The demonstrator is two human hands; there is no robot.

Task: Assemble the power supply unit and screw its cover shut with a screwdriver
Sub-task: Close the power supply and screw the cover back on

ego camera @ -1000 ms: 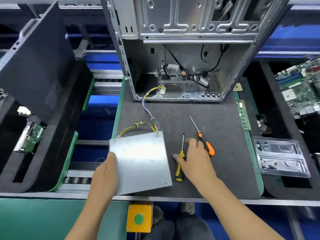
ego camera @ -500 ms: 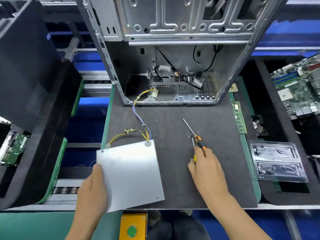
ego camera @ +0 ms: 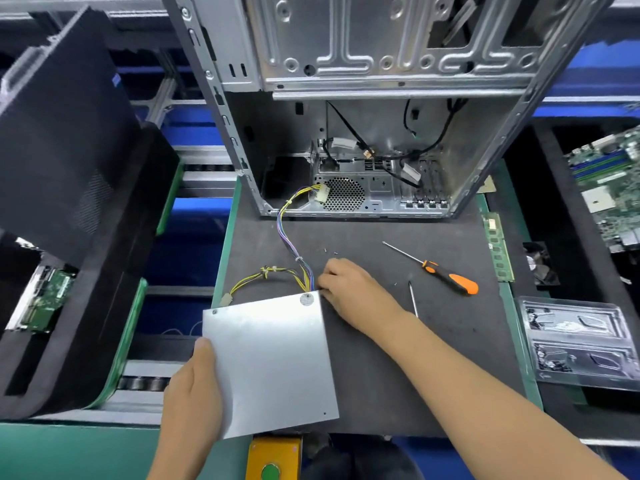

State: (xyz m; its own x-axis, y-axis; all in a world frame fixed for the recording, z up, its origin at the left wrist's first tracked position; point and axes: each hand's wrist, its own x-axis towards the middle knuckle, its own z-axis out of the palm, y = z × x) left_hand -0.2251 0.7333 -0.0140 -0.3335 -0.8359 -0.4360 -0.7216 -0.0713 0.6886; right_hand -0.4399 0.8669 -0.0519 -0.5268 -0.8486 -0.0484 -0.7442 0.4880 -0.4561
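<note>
The left hand [ego camera: 194,389] grips the silver power supply unit [ego camera: 272,363] at its 8 o'clock edge, thumb on the top cover. The right hand [ego camera: 358,294] rests at the unit's 1 o'clock corner with fingers curled where the yellow and purple wires [ego camera: 294,244] leave the casing; whether it pinches anything cannot be told. The unit lies on the dark worktop [ego camera: 398,368]. At 3 o'clock of the right hand lies a second screwdriver [ego camera: 412,298], partly hidden by the forearm, then an orange-handled screwdriver [ego camera: 446,277]. At 12 o'clock stands the open computer case [ego camera: 363,109], into which the wires run.
</note>
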